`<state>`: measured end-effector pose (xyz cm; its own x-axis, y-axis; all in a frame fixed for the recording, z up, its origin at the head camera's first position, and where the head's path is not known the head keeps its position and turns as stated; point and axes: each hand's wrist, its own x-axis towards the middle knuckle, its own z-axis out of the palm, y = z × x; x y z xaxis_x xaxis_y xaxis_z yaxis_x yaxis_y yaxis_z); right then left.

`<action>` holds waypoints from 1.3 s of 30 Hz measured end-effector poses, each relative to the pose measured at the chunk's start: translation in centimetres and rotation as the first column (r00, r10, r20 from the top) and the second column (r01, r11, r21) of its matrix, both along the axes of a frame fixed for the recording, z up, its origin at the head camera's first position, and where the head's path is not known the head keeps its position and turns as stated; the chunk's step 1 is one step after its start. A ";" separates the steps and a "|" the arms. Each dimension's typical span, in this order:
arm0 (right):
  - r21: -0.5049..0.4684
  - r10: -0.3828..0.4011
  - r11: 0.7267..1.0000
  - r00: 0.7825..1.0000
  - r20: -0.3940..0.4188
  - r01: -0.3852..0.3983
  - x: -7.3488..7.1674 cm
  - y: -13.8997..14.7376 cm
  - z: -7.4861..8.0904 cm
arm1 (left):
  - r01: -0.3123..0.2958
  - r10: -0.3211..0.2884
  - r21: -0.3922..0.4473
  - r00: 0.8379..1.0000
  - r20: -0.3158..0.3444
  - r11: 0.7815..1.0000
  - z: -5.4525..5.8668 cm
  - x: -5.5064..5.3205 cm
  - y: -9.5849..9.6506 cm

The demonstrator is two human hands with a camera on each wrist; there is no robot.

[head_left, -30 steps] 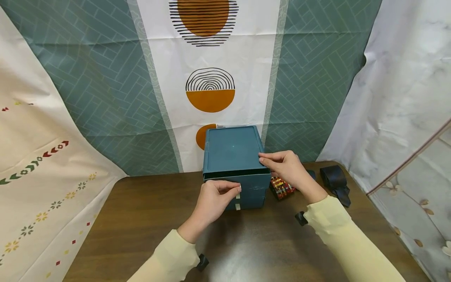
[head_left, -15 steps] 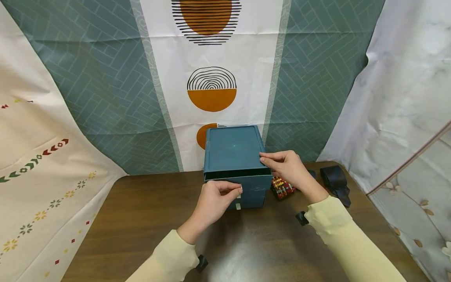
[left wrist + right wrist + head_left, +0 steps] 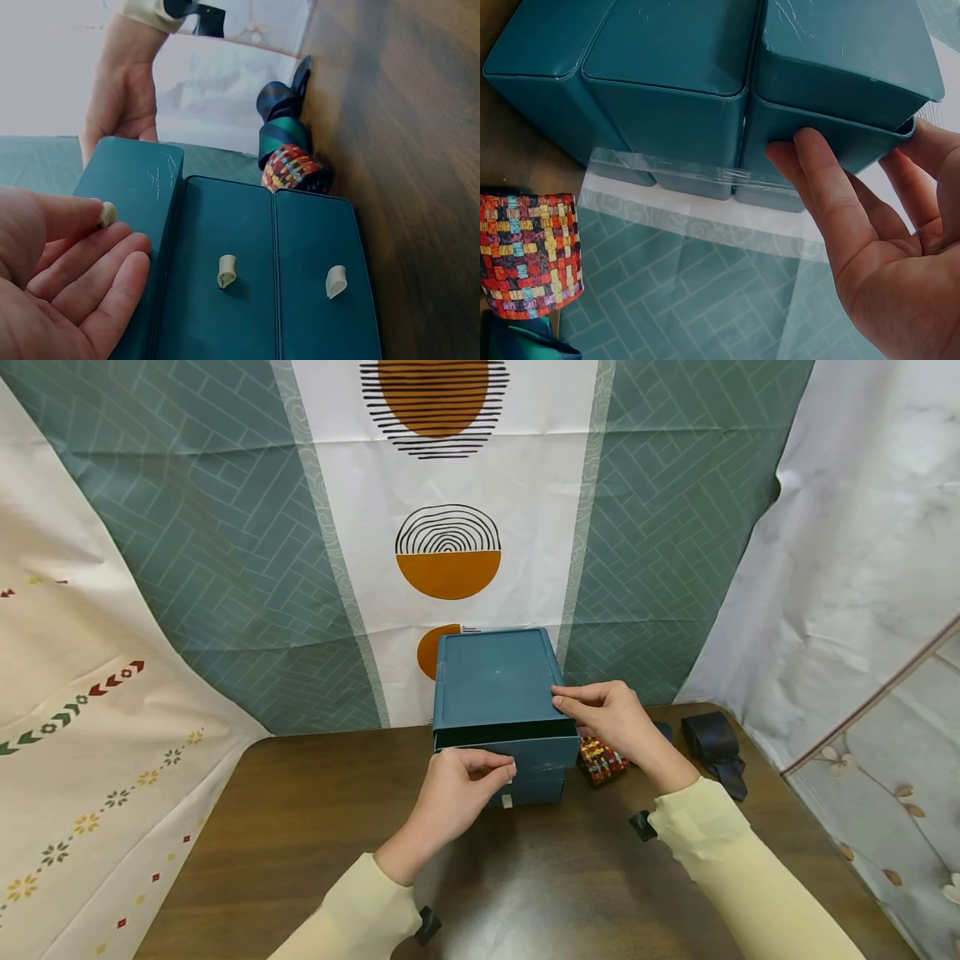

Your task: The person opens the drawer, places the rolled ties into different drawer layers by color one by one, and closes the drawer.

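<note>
A teal drawer unit (image 3: 495,677) with three stacked drawers stands at the back of the table. Its top drawer (image 3: 540,752) is pulled partly out, with a dark gap showing behind its front. My left hand (image 3: 465,785) pinches the cream loop pull (image 3: 108,214) of that drawer between thumb and finger; its other fingers are loosely curled. My right hand (image 3: 611,714) grips the unit's upper right edge, some fingers against its side wall (image 3: 817,135) and others over the top. The lower two drawers are closed, each with a cream loop pull (image 3: 227,271). The drawer's inside is hidden in shadow.
Right of the unit lies a rolled multicoloured woven band (image 3: 602,760). Behind it is a green and navy roll (image 3: 285,137), partly hidden by my right hand. A dark rolled necktie (image 3: 708,743) lies farther right. Patterned cloth (image 3: 225,568) hangs behind the table (image 3: 315,827).
The top drawer has slid a little toward me and the gap behind its front has widened. My left hand keeps its pinch on the pull; my right hand has stayed in place.
</note>
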<state>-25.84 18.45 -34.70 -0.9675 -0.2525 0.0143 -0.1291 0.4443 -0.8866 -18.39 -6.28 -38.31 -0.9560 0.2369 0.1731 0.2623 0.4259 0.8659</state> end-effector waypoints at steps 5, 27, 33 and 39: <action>0.004 -0.007 1.000 1.000 -0.007 0.007 0.0 0.0 0.0 | 0.001 -0.001 -0.011 1.000 -0.005 1.000 0.0 0.1 0.0; 0.002 0.006 1.000 1.000 -0.005 -0.006 0.4 -0.1 0.5 | 0.021 -0.022 -0.076 1.000 -0.007 0.997 0.9 0.8 0.1; 0.001 0.001 1.000 1.000 -0.023 -0.001 -0.1 0.1 -0.3 | 0.025 -0.025 -0.103 1.000 -0.003 0.994 1.1 1.0 0.2; 0.005 0.002 1.000 1.000 -0.025 -0.002 -0.1 0.2 -0.2 | 0.031 -0.034 -0.127 0.999 -0.019 0.991 1.4 1.2 0.3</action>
<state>-25.93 18.61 -34.91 -0.9664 -0.2541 0.0374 -0.1519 0.4482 -0.8809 -17.19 -6.02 -36.90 -0.9440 0.2888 0.1595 0.2952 0.5231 0.7995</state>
